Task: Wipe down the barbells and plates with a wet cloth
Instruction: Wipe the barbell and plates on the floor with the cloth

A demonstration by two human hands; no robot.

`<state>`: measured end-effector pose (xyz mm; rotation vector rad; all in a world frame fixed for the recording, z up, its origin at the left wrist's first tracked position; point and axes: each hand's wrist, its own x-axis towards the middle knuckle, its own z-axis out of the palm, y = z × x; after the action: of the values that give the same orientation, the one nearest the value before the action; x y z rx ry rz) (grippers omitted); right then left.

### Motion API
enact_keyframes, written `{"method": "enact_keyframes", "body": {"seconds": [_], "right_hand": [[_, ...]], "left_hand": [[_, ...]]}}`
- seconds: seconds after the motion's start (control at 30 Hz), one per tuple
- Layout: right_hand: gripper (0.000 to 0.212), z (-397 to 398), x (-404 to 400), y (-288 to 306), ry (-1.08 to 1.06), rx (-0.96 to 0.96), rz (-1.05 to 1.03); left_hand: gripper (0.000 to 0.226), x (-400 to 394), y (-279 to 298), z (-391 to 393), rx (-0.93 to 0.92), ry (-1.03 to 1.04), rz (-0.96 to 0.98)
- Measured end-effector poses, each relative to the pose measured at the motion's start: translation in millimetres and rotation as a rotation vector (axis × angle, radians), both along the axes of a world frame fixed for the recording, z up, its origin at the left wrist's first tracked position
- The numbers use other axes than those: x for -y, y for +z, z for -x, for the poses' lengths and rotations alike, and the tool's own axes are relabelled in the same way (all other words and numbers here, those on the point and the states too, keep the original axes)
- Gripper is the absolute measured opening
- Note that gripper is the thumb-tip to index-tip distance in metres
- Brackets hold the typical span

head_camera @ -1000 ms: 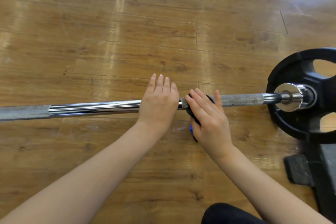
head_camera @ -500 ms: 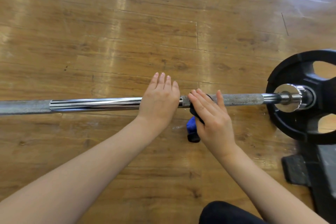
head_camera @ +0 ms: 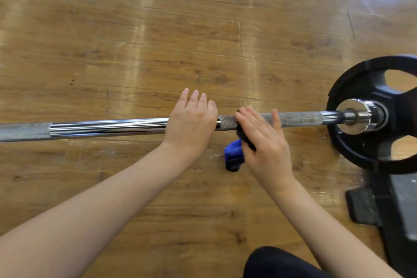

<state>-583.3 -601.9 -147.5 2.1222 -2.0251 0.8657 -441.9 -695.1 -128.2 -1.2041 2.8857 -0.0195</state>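
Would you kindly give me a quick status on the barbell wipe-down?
Left hand flat on the barbell, steadying. Right hand presses the blue cloth on the knurled section. Black plate at right, untouched. Nothing in the way.

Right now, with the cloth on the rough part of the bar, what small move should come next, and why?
Probably slide the right hand, pressing the blue cloth on the bar, toward the black plate. The knurled stretch between that hand and the collar looks dull and speckled. The left hand rests flat on the bar and can steady it.
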Motion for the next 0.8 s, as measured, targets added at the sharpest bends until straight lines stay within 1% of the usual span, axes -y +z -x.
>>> {"method": "enact_keyframes", "body": {"seconds": [0.03,0.1,0.17,0.2,0.27,0.3,0.4,0.47,0.5,0.53,0.57,0.6,0.67,0.7,0.8], "right_hand": [[0.041,9,-4,-1,-0.038,0.001,-0.004],[0.042,17,-10,-3,-0.095,0.016,-0.005],[0.04,14,-10,-3,-0.125,0.039,0.003],[0.039,12,-9,-3,-0.135,0.05,0.004],[0.038,11,-7,0,-0.14,0.06,-0.002],[0.038,11,-7,1,-0.14,0.058,-0.006],[0.037,11,-5,4,-0.144,0.054,-0.015],[0.036,10,-5,5,-0.154,0.058,-0.021],[0.035,9,-4,5,-0.157,0.056,-0.017],[0.034,7,-4,5,-0.152,0.053,-0.009],[0.034,3,-3,5,-0.135,0.046,0.003],[0.034,-3,-2,5,-0.104,0.039,0.017],[0.035,-20,1,2,-0.021,0.023,0.035],[0.036,-29,3,1,0.012,0.022,0.035],[0.042,-29,4,-5,0.049,0.013,0.013]], "left_hand": [[0.036,0,-1,0,0.018,-0.014,-0.008],[0.042,0,2,2,0.006,-0.008,0.018],[0.046,1,10,3,0.075,0.024,0.006],[0.042,4,7,3,0.119,0.012,-0.027],[0.036,10,11,3,0.172,0.0,-0.195],[0.031,12,15,5,0.186,-0.001,-0.244],[0.027,17,21,5,0.17,-0.005,-0.314],[0.025,17,23,5,0.2,-0.028,-0.286],[0.028,16,23,5,0.229,-0.047,-0.247],[0.037,14,19,5,0.252,-0.052,-0.203],[0.043,11,17,5,0.244,-0.043,-0.162],[0.043,7,15,4,0.19,-0.019,-0.114],[0.042,3,8,3,-0.013,0.022,-0.044],[0.041,2,4,3,-0.07,-0.001,-0.02],[0.044,2,-4,1,-0.128,0.004,0.001]]}}
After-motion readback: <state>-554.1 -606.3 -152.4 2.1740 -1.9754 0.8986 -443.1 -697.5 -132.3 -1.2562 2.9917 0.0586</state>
